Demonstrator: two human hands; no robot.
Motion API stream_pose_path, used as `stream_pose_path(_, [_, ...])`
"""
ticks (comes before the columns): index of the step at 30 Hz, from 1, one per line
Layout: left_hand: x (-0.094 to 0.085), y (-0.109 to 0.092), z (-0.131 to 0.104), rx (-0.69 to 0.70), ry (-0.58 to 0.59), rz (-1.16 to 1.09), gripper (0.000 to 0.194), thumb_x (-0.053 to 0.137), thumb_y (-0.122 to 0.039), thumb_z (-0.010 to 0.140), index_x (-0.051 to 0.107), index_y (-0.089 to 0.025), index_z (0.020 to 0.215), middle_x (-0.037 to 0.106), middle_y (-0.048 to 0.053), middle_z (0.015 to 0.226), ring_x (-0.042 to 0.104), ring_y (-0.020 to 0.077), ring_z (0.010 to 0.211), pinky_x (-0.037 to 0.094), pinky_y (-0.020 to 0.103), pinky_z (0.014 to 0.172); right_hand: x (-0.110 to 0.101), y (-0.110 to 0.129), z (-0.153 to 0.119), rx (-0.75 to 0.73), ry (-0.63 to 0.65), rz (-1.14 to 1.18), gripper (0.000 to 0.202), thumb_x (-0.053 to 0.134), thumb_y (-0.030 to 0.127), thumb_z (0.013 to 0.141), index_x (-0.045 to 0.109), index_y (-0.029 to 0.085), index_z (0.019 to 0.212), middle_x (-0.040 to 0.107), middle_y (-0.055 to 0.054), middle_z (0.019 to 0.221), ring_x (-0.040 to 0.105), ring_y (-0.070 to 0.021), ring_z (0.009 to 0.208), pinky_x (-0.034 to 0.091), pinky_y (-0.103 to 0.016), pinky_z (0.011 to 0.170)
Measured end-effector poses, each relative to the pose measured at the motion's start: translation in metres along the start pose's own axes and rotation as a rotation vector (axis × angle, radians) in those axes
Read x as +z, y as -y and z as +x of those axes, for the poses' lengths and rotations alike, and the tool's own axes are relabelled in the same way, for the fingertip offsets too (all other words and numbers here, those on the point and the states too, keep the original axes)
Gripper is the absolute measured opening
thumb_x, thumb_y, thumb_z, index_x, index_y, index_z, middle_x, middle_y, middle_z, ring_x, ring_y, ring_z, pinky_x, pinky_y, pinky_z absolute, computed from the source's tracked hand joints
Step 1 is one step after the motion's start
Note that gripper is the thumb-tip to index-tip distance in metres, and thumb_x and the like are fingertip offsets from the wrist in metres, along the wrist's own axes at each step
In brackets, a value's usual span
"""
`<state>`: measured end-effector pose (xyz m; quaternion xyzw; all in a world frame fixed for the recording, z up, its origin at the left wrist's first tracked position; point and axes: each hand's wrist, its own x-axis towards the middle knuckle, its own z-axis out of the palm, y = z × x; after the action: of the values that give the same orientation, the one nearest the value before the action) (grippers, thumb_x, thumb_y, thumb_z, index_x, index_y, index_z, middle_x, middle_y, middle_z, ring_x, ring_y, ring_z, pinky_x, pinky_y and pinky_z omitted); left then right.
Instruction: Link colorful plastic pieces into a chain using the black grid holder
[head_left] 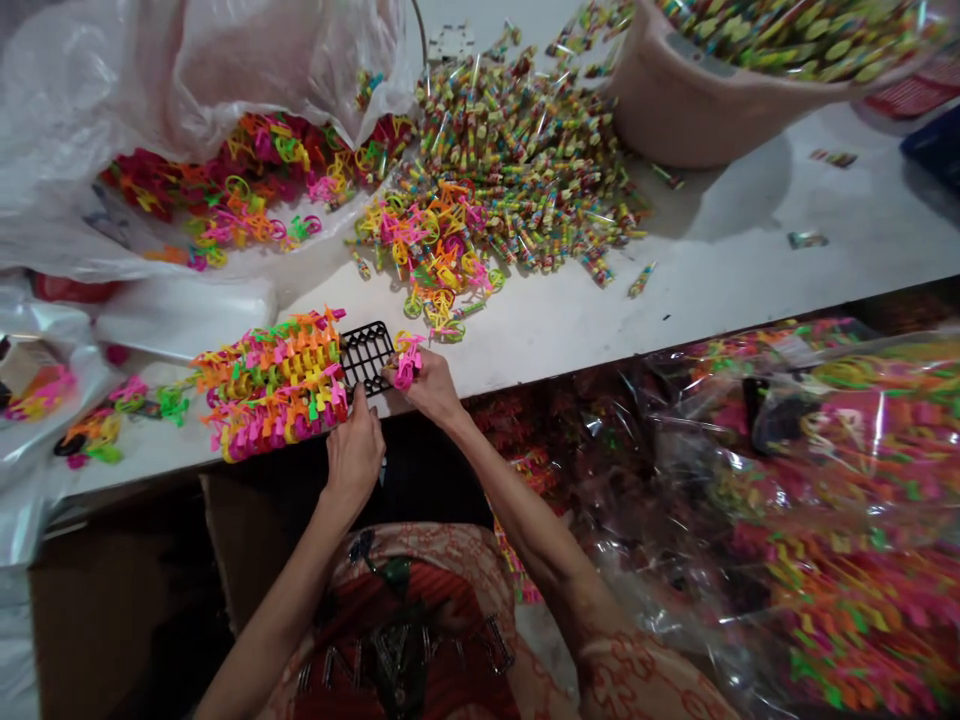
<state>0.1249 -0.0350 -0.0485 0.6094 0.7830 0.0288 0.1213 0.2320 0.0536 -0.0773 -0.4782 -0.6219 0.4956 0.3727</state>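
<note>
Fingertips [361,398] of the left hand [352,455] press together on the near edge of one black grid rack [367,355], which lies at the front edge of the white table [720,260]. Pinched shut in the right hand [431,388] is one pink toy piece [408,367], held at the rack's right end. Left of that bare end, the rack is hidden under rows of neon pieces [274,385], too many to count. Beyond the rack lie two loose heaps, bright rings [431,250] and striped sticks [517,150]. One pink tub [675,100] stands far right of it, and clear bags [787,500] crowd below.
</note>
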Motion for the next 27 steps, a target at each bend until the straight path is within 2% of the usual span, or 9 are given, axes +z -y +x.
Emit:
stream_pose_path(5, [-0.003, -0.001, -0.002, -0.055, -0.032, 0.02, 0.045, 0.031, -0.024, 0.092, 0.049, -0.007, 0.129, 0.071, 0.019, 0.088, 0.07, 0.0299, 0.076, 0.053, 0.042, 0.072, 0.0, 0.0, -0.001, -0.046, 0.009, -0.118, 0.014, 0.052, 0.018, 0.076, 0.053, 0.018, 0.063, 0.058, -0.001, 0.072, 0.054, -0.0127, 0.067, 0.043, -0.023, 0.067])
stream_pose_path(11, [-0.017, -0.007, 0.003, -0.137, 0.098, 0.054, 0.046, 0.028, -0.025, 0.093, 0.046, -0.009, 0.133, 0.07, 0.02, 0.089, 0.07, 0.0336, 0.078, 0.052, 0.048, 0.074, 0.0, -0.005, 0.003, -0.097, 0.014, -0.23, 0.014, 0.054, 0.02, 0.074, 0.049, 0.019, 0.061, 0.056, -0.001, 0.071, 0.052, -0.0139, 0.065, 0.04, -0.025, 0.065])
stream_pose_path(14, [-0.019, -0.01, 0.003, -0.146, 0.082, 0.087, 0.044, 0.029, -0.024, 0.094, 0.048, -0.009, 0.13, 0.07, 0.019, 0.085, 0.07, 0.033, 0.081, 0.052, 0.045, 0.074, 0.001, -0.005, 0.002, -0.113, 0.013, -0.246, 0.01, 0.053, 0.02, 0.075, 0.052, 0.019, 0.065, 0.057, -0.001, 0.072, 0.054, -0.015, 0.069, 0.041, -0.025, 0.068])
stream_pose_path(17, [-0.014, -0.012, -0.002, -0.155, 0.064, 0.144, 0.045, 0.028, -0.024, 0.094, 0.049, -0.008, 0.131, 0.071, 0.019, 0.083, 0.07, 0.0317, 0.08, 0.053, 0.042, 0.072, 0.004, -0.007, 0.0, -0.121, -0.001, -0.261, 0.007, 0.054, 0.019, 0.073, 0.053, 0.019, 0.066, 0.058, -0.002, 0.073, 0.055, -0.0155, 0.07, 0.041, -0.026, 0.069])
stream_pose_path(22, [0.003, -0.005, -0.026, -0.071, 0.186, 0.149, 0.054, 0.037, -0.025, 0.094, 0.037, -0.007, 0.144, 0.071, 0.013, 0.072, 0.07, 0.0261, 0.066, 0.053, 0.036, 0.066, 0.001, -0.005, 0.004, -0.092, 0.002, -0.249, 0.005, 0.053, 0.016, 0.073, 0.055, 0.018, 0.069, 0.058, -0.001, 0.073, 0.055, -0.0148, 0.07, 0.042, -0.025, 0.068])
stream_pose_path(24, [0.001, 0.001, -0.033, 0.004, 0.091, 0.001, 0.052, 0.039, -0.026, 0.093, 0.041, -0.012, 0.143, 0.072, 0.012, 0.081, 0.069, 0.0216, 0.068, 0.052, 0.032, 0.067, -0.006, 0.005, 0.005, -0.047, 0.011, -0.291, 0.005, 0.053, 0.015, 0.074, 0.056, 0.017, 0.071, 0.058, 0.0, 0.071, 0.054, -0.0147, 0.069, 0.041, -0.024, 0.066])
stream_pose_path(27, [-0.021, 0.004, -0.033, 0.119, -0.207, -0.394, 0.051, 0.045, -0.035, 0.092, 0.045, -0.018, 0.14, 0.072, 0.009, 0.095, 0.065, 0.0144, 0.068, 0.052, 0.026, 0.065, -0.02, 0.032, -0.001, -0.121, 0.106, -0.364, 0.004, 0.055, 0.015, 0.075, 0.059, 0.017, 0.076, 0.061, -0.002, 0.078, 0.055, -0.0159, 0.073, 0.041, -0.025, 0.067])
